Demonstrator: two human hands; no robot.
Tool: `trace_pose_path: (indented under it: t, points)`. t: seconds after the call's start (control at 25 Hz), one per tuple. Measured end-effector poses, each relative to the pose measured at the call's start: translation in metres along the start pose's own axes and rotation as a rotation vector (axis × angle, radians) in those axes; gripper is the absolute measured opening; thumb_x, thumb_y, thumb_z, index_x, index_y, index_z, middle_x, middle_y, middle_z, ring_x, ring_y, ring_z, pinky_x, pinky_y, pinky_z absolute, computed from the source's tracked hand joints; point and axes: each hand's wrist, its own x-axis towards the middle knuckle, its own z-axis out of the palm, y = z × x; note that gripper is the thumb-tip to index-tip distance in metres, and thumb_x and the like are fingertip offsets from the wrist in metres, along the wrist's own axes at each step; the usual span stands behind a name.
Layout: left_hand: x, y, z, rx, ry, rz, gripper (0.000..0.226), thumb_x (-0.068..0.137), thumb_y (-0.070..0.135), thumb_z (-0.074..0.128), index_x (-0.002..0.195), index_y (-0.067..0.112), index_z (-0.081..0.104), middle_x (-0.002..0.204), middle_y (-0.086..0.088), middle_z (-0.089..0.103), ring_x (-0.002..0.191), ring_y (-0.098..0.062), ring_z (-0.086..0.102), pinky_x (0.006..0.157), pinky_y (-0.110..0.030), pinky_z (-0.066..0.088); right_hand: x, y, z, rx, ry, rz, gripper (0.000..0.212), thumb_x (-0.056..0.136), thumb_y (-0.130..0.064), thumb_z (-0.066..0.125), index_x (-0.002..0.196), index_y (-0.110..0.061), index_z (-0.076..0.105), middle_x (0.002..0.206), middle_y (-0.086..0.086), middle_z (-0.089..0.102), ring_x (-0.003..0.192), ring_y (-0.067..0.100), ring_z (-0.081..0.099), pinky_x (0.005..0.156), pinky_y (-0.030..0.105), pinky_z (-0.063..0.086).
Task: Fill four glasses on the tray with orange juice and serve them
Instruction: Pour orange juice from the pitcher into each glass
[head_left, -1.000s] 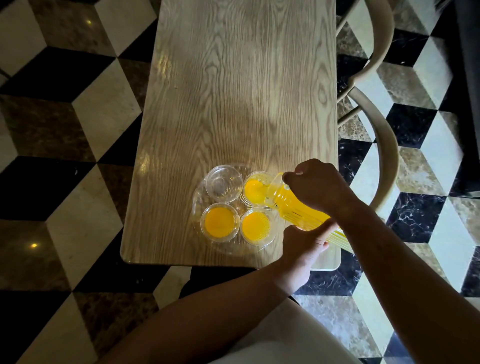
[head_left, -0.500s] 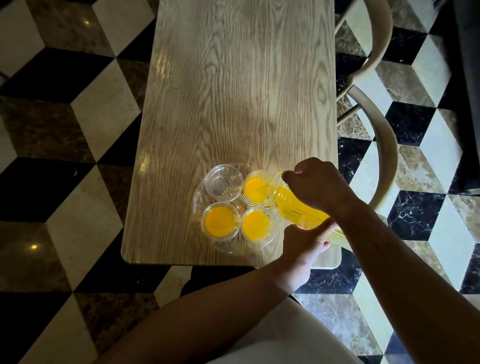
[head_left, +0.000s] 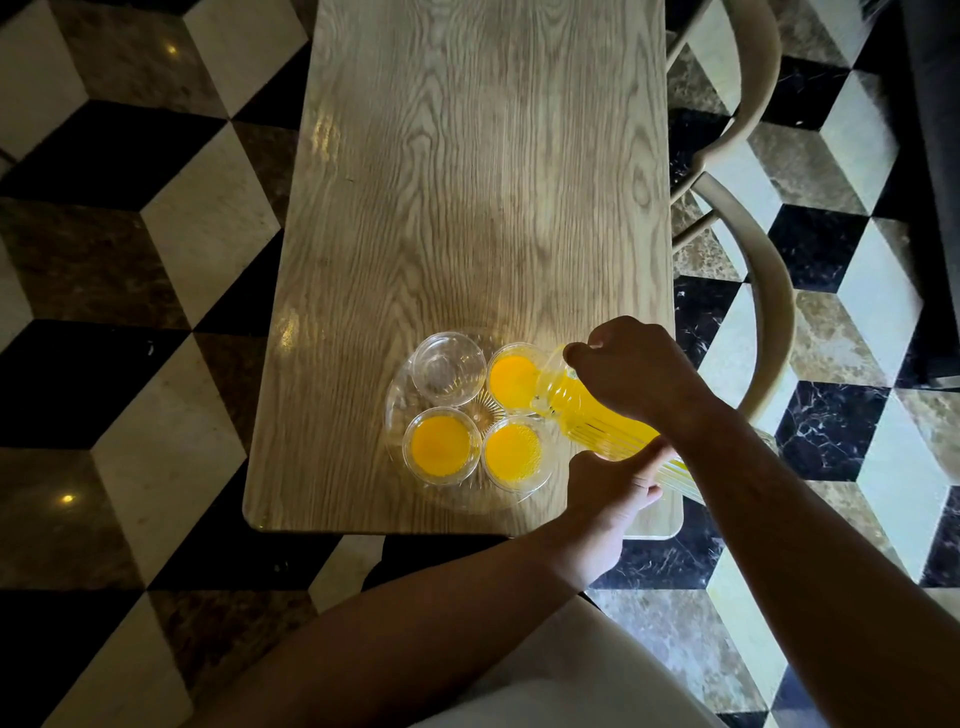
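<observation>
Over the tray (head_left: 400, 415), right hand (head_left: 636, 369) gripping tilted pitcher (head_left: 597, 421), left hand (head_left: 608, 480) cupped beneath it

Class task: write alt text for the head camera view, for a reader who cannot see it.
Both hands, right hand above and left hand below, tilt a ribbed clear pitcher of orange juice into the far-right glass. On the clear tray, two near glasses are full; the far-left glass is empty.
</observation>
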Motion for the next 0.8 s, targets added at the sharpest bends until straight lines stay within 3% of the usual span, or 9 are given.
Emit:
trace_pose_path:
  t: [0.12, 0.32, 0.44, 0.52, 0.56, 0.64, 0.68, 0.72, 0.8]
  points:
    - [0.001, 0.000, -0.003, 0.005, 0.020, 0.019, 0.099, 0.005, 0.078, 0.092, 0.071, 0.007, 0.070, 0.075, -0.010, 0.055, 0.086, -0.028, 0.070, 0.090, -0.042, 0.067, 0.001, -0.001, 0.000, -0.005, 0.025, -0.003, 0.035, 0.098, -0.035, 0.047, 0.105, -0.009, 0.069, 0.117, 0.012, 0.069, 0.111, 0.034, 0.063, 0.077, 0.030, 0.037]
    - [0.001, 0.000, -0.006, -0.002, 0.019, 0.029, 0.099, 0.004, 0.077, 0.092, 0.069, 0.006, 0.070, 0.074, -0.010, 0.054, 0.081, -0.026, 0.067, 0.089, -0.042, 0.067, -0.002, -0.005, -0.003, 0.005, 0.051, -0.014, 0.037, 0.100, -0.032, 0.049, 0.114, -0.005, 0.070, 0.128, 0.012, 0.065, 0.118, 0.034, 0.059, 0.079, 0.029, 0.034]
    - [0.001, 0.002, -0.005, -0.003, 0.045, 0.007, 0.085, 0.005, 0.079, 0.090, 0.055, 0.015, 0.065, 0.065, -0.007, 0.050, 0.075, -0.023, 0.061, 0.091, -0.044, 0.066, -0.005, -0.003, -0.004, 0.050, 0.050, -0.001, 0.034, 0.099, -0.031, 0.049, 0.102, -0.005, 0.069, 0.120, 0.013, 0.068, 0.114, 0.037, 0.062, 0.077, 0.030, 0.037]
    - [0.004, -0.001, -0.005, 0.027, 0.100, -0.003, 0.080, 0.009, 0.081, 0.088, 0.045, 0.020, 0.051, 0.055, 0.001, 0.041, 0.069, -0.019, 0.051, 0.093, -0.049, 0.064, -0.010, -0.001, -0.005, 0.114, 0.082, 0.028, 0.034, 0.099, -0.032, 0.051, 0.104, -0.004, 0.070, 0.124, 0.013, 0.068, 0.116, 0.037, 0.061, 0.080, 0.031, 0.041]
    - [0.008, -0.004, -0.006, 0.061, 0.128, -0.001, 0.081, 0.014, 0.081, 0.089, 0.045, 0.020, 0.045, 0.052, 0.005, 0.037, 0.067, -0.017, 0.047, 0.092, -0.050, 0.063, -0.013, 0.001, -0.006, 0.140, 0.106, 0.039, 0.035, 0.099, -0.032, 0.053, 0.104, -0.002, 0.071, 0.122, 0.014, 0.069, 0.114, 0.037, 0.062, 0.078, 0.031, 0.042]
    - [0.012, -0.012, -0.009, 0.178, 0.172, 0.006, 0.076, 0.033, 0.074, 0.097, 0.050, 0.019, 0.048, 0.047, 0.010, 0.041, 0.061, -0.017, 0.048, 0.081, -0.043, 0.064, -0.021, 0.007, -0.006, 0.211, 0.161, 0.071, 0.036, 0.095, -0.035, 0.058, 0.089, -0.001, 0.069, 0.094, 0.016, 0.070, 0.095, 0.036, 0.064, 0.066, 0.031, 0.041]
    - [0.012, -0.015, -0.011, 0.245, 0.191, 0.033, 0.067, 0.045, 0.065, 0.101, 0.056, 0.016, 0.057, 0.047, 0.005, 0.050, 0.058, -0.014, 0.052, 0.071, -0.039, 0.059, -0.026, 0.010, -0.006, 0.259, 0.186, 0.089, 0.038, 0.094, -0.036, 0.060, 0.081, -0.002, 0.067, 0.079, 0.014, 0.065, 0.084, 0.034, 0.062, 0.062, 0.030, 0.041]
    - [0.012, -0.017, -0.013, 0.305, 0.214, 0.066, 0.060, 0.054, 0.057, 0.101, 0.067, 0.011, 0.066, 0.054, -0.006, 0.062, 0.059, -0.018, 0.068, 0.067, -0.041, 0.053, -0.031, 0.014, -0.006, 0.307, 0.208, 0.110, 0.039, 0.093, -0.037, 0.061, 0.075, -0.002, 0.064, 0.071, 0.013, 0.061, 0.076, 0.032, 0.059, 0.062, 0.031, 0.041]
    - [0.009, -0.015, -0.016, 0.398, 0.251, 0.111, 0.055, 0.062, 0.047, 0.100, 0.081, 0.006, 0.068, 0.065, -0.015, 0.067, 0.078, -0.007, 0.073, 0.069, -0.043, 0.047, -0.043, 0.019, -0.005, 0.389, 0.261, 0.129, 0.042, 0.091, -0.040, 0.063, 0.072, -0.003, 0.063, 0.070, 0.019, 0.062, 0.072, 0.034, 0.059, 0.064, 0.036, 0.044]
